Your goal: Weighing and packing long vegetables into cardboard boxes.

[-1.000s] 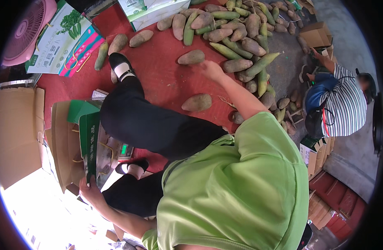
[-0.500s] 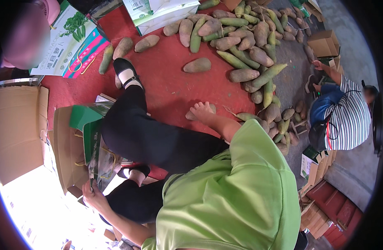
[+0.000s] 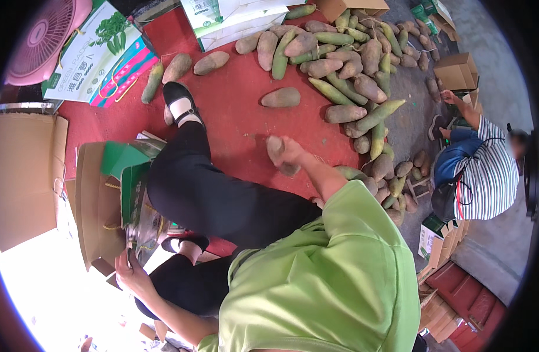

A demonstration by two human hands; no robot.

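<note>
1. The right hand [image 3: 288,154] is closed around a brown tuber [image 3: 279,154], lifted just above the red mat [image 3: 234,117], a little above the picture's centre.
2. The left hand [image 3: 131,273] at 8 o'clock grips the lower edge of an open cardboard box [image 3: 96,205] with a green inner flap; its fingers are curled over the rim.
3. A single tuber [image 3: 281,97] lies on the mat at 12 o'clock from the right hand, apart from it.
4. The big pile of brown and green tubers [image 3: 345,64] spreads at 1 o'clock, running down toward 3 o'clock.
5. The person's black-trousered leg crosses the mat, its black shoe [image 3: 178,100] at 11 o'clock.
6. A pink fan [image 3: 40,35] stands at the far 10 o'clock edge.
7. Another person in a striped shirt [image 3: 486,176] crouches at 3 o'clock, beside small cardboard boxes.
</note>
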